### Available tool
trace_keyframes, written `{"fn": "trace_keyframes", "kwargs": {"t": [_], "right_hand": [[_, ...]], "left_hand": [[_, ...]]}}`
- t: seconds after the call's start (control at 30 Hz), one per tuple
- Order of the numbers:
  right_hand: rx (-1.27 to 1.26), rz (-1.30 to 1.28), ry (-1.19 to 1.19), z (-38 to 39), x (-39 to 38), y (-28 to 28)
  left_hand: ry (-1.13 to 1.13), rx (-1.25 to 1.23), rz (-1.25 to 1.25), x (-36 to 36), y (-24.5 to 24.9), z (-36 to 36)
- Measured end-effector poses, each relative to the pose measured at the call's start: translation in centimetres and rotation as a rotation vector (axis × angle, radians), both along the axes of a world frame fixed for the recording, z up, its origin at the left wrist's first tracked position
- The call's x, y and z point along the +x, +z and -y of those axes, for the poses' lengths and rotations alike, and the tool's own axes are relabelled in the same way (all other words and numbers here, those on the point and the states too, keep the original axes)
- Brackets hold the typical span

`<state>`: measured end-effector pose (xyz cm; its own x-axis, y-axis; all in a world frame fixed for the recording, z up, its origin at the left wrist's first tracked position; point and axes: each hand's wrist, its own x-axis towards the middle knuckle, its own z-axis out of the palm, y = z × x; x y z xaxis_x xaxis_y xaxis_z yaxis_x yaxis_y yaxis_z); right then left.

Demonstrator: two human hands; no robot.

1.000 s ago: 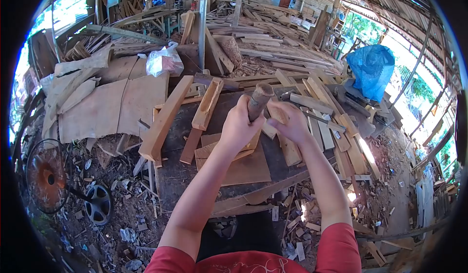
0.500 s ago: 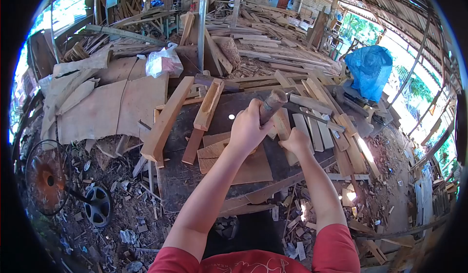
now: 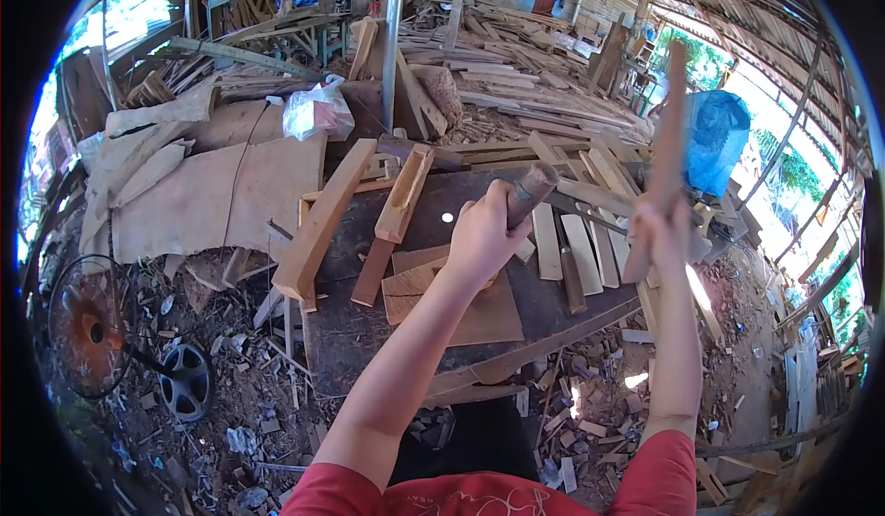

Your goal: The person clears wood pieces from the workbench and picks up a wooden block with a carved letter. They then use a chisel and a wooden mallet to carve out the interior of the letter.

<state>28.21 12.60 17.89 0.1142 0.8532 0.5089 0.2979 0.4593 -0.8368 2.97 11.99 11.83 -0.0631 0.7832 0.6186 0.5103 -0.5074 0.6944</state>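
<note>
My left hand (image 3: 486, 232) is closed round a short, thick, round wooden stick (image 3: 533, 188), its blunt end pointing up and to the right above the dark worktable (image 3: 346, 355). Out to the right, my right hand (image 3: 660, 228) grips a long wooden piece (image 3: 671, 120) held upright and slightly blurred. Below my left forearm lie a flat board (image 3: 489, 315) and a wood block (image 3: 406, 293). A hollowed wooden piece (image 3: 406, 193) and a thick beam (image 3: 327, 221) rest at the table's left side. Several narrow slats (image 3: 581, 249) lie between my two hands.
A metal post (image 3: 391, 55) rises behind the table, near a white plastic bag (image 3: 318, 111) on a large sheet (image 3: 221, 193). Blue plastic (image 3: 717, 143) hangs at right. A wheel (image 3: 185, 382) stands at lower left. Wood scraps (image 3: 590, 424) litter the ground.
My right hand has moved right, off the table's middle, and now holds the long wooden piece raised upright. My left hand keeps its round stick and has barely moved.
</note>
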Motion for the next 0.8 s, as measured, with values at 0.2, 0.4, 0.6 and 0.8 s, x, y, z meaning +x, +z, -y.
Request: {"fn": "trace_keyframes", "kwargs": {"t": [0.2,0.4,0.6,0.8], "right_hand": [[0.062,1.061,0.13,4.9,-0.9,3.2],[-0.131,0.169,0.162,5.3,0.1,5.8],[0.115,1.148,0.076,6.3,-2.5,5.7],[0.039,0.003,-0.054,4.9,-1.4,5.0]], "left_hand": [[0.0,0.037,-0.005,0.2,-0.4,0.0],[-0.025,0.039,0.027,-0.1,-0.8,-0.3],[-0.049,-0.022,0.116,-0.5,-0.5,0.1],[-0.057,0.031,0.08,-0.7,-0.8,0.0]]}}
